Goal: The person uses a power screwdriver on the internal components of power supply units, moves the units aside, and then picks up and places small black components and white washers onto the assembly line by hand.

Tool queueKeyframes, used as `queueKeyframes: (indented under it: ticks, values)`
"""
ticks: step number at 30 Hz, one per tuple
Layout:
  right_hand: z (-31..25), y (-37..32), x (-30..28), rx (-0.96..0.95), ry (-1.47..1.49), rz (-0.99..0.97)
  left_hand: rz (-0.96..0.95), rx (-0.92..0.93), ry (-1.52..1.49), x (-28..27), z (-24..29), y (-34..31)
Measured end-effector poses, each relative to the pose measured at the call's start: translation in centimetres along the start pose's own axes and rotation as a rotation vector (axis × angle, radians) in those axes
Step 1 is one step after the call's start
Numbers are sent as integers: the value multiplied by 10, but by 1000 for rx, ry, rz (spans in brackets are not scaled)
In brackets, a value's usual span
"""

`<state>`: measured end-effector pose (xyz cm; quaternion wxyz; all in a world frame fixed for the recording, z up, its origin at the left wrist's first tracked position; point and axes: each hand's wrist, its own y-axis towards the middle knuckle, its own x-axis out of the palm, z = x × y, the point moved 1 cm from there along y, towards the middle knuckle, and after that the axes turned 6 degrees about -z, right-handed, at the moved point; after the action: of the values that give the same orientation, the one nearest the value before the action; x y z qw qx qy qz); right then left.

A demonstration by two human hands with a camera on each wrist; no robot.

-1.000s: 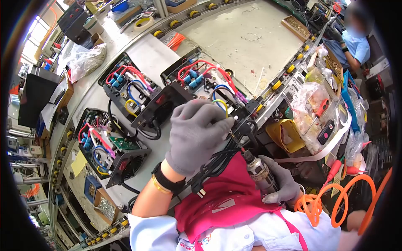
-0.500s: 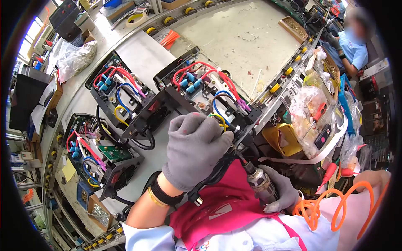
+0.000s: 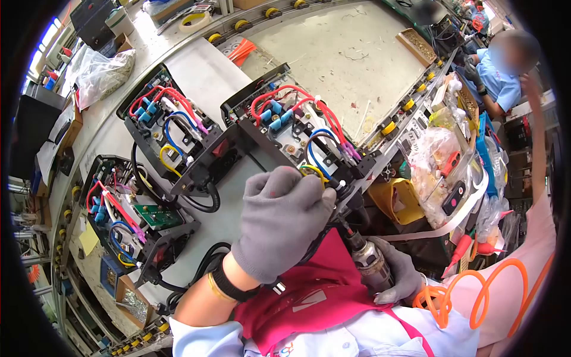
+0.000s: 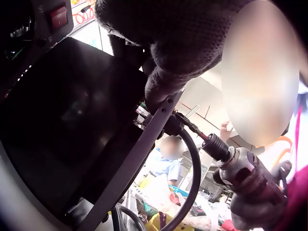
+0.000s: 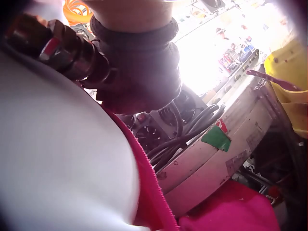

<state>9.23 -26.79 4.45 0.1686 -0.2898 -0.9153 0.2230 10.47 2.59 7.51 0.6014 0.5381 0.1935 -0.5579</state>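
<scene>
My left hand (image 3: 282, 223), in a grey glove with curled fingers, grips the edge of the nearest unit's black panel (image 4: 130, 168); a fingertip lies on its rim in the left wrist view. That unit, its red, blue and yellow wires (image 3: 324, 160) exposed, lies beyond the hand. My gloved right hand (image 3: 401, 276) is wrapped round a metal power screwdriver (image 3: 373, 262). The screwdriver's bit (image 4: 195, 126) points at the panel edge beside a black cable (image 4: 195, 168); whether it touches is unclear. The right wrist view shows the dark glove (image 5: 139, 72) and the tool's fittings (image 5: 72, 53).
Two more open units (image 3: 172, 128) (image 3: 128, 214) lie to the left. Black cables (image 3: 208, 259) hang near my left wrist. A yellow pouch (image 3: 397, 201), a cluttered tray and an orange coiled hose (image 3: 476, 282) are at right. Another person (image 3: 502, 74) sits at upper right.
The head view has shifted over the bench. My left hand has come slightly lower in it, still at the panel. The tool remains in my right hand. A pink-sleeved arm at far right now reaches upward.
</scene>
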Motion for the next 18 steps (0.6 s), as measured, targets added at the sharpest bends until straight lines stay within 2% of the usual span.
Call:
queueKeyframes:
  ticks: [3, 6, 10, 12, 13, 14, 15, 17, 18]
  values:
    - [-3, -1, 2, 4, -3, 16, -152, -91, -100, -4, 2, -3]
    - [-2, -1, 0, -18, -26, 11, -223, -149, -326, 0, -2, -12]
    - [-7, 1, 3, -17, -3, -20, -326, -397, -867, 6, 1, -25]
    - [-7, 2, 5, -70, -29, -45, -342, -436, -1073, 10, -1, -27]
    - [-6, 3, 4, -130, -79, -53, -419, -497, -1108, 4, 0, -23]
    - [-7, 1, 7, -98, 7, -49, -371, -468, -1079, 10, 1, -28]
    - [-12, 1, 2, -157, -215, -87, -322, -448, -1046, 15, 1, -33]
    - [-10, 1, 3, -183, -178, -102, -353, -528, -931, 9, 12, -31]
    - [-8, 0, 5, -201, -156, -88, -284, -564, -1040, 14, 15, -32]
